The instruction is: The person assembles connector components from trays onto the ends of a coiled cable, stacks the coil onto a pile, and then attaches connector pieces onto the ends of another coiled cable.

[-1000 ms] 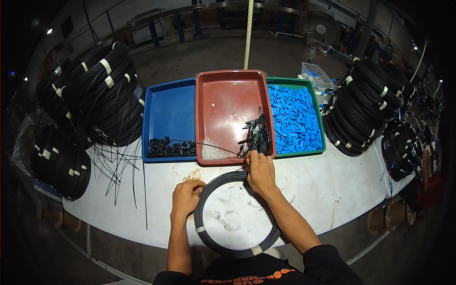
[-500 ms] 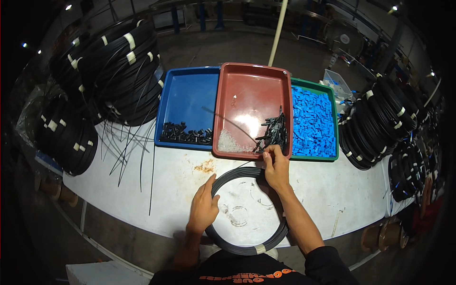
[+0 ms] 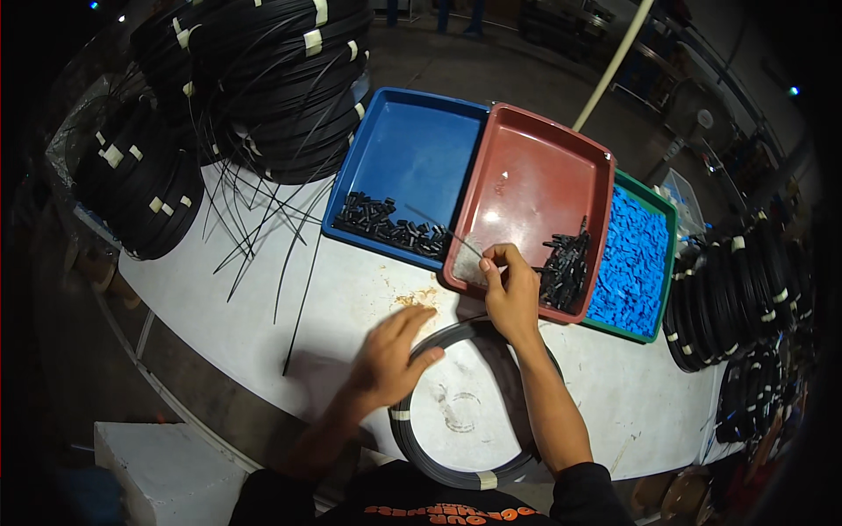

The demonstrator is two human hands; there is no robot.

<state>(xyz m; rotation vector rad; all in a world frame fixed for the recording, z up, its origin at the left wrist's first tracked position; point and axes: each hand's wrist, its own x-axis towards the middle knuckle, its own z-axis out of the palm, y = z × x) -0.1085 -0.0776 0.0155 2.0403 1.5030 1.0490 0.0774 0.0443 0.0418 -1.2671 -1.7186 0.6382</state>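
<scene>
A coil of black cable [image 3: 423, 460], bound with pale tape, lies on the white table in front of me. My right hand [image 3: 513, 294] pinches the thin free cable end [image 3: 460, 240] over the near edge of the red tray [image 3: 544, 175]. The end points up and left, across small clear pieces [image 3: 469, 267] towards the blue tray. Slim black parts [image 3: 566, 263] are heaped in the red tray, right of that hand. My left hand [image 3: 390, 359], slightly blurred, has its fingers apart beside the coil's upper left; whether it touches the coil I cannot tell.
The blue tray [image 3: 430, 149] holds short black parts [image 3: 390, 223]. In the green tray [image 3: 674, 254] lie many blue pieces [image 3: 636, 263]. Stacked cable coils [image 3: 272, 96] stand at far left, their loose ends on the table. More coils [image 3: 732, 298] stand at right.
My right hand has moved from beside the slim black parts to near the clear pieces, still holding the cable end. My left hand has shifted and spread its fingers. The view has turned.
</scene>
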